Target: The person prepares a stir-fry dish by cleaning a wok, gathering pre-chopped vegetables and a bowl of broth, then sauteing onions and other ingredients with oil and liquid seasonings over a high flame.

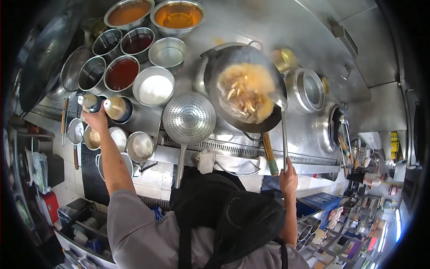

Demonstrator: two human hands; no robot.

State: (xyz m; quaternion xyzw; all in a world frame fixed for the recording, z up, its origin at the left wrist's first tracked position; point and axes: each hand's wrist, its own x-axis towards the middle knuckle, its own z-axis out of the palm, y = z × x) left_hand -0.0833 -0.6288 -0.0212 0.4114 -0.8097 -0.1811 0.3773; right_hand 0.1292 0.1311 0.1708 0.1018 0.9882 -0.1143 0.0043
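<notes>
At the left of the counter, my left hand (95,118) is closed round a bottle (92,103) with a pale top and dark lower part. A similar bottle (115,109) stands right beside it in a metal container. My right hand (288,180) grips the long handle of a metal ladle (284,134), whose head lies at the wok's right edge. Inside the dark wok (272,117), pale strips of food (244,92) sit in brown, foaming liquid, and steam blurs part of it. What the strips are, I cannot tell.
A perforated strainer (189,118) rests left of the wok, its handle toward me. Metal bowls hold amber liquid (177,18), red sauce (122,74) and white contents (153,88). A bamboo brush (269,154) leans at the stove's front edge near a folded cloth (206,161). Nested pots (309,89) stand right.
</notes>
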